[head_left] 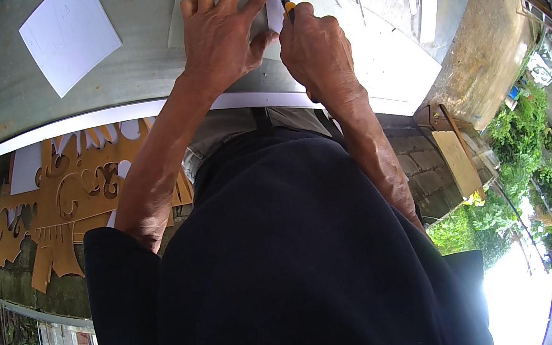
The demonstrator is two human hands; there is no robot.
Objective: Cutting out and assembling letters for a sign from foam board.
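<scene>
Yellow-black knife point(289, 6) (probably), right hand point(318, 44)

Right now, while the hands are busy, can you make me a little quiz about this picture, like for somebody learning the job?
1. Pick one: which hand grips the yellow-and-black cutter?
a) left
b) right
c) neither
2. True or false: the brown sheets with curvy cut-outs are on the person's left side.
3. Fill in the gap: the loose sheet to the left of the left hand is ___ in colour.

Key:
1. b, the right hand
2. True
3. White
</scene>
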